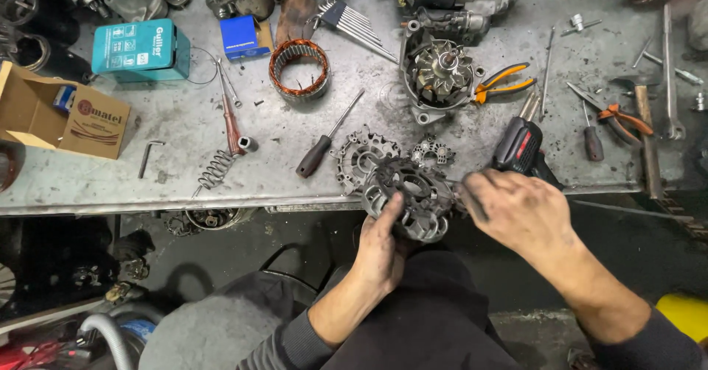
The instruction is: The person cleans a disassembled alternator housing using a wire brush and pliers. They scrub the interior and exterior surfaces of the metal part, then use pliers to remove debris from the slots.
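1. Dark-trousered knees sit lowest in view, with both forearms reaching up from them toward the desk (184,141) edge
2. Left hand (382,248) is curled around the lower rim of a round, grey cast-metal housing (409,197), thumb pressed on its face; the part hangs just off the front edge of the desk, over the lap
3. Right hand (516,208), grimy, is closed in a loose fist at the housing's right side; what its fingertips pinch is hidden
4. Behind the knuckles lies a black and red power tool (520,145), close to the edge
5. Just beyond the housing rest a second ribbed grey cover (360,155) and a black-handled screwdriver (324,138), leaving little free room there
6. Farther back stand a copper-wound stator ring (299,68) and a finned rotor in its shell (439,71)
7. Left part of the scratched, dull steel top is more open, holding a coil spring (215,168), a cardboard box (63,112) and a teal box (140,49)
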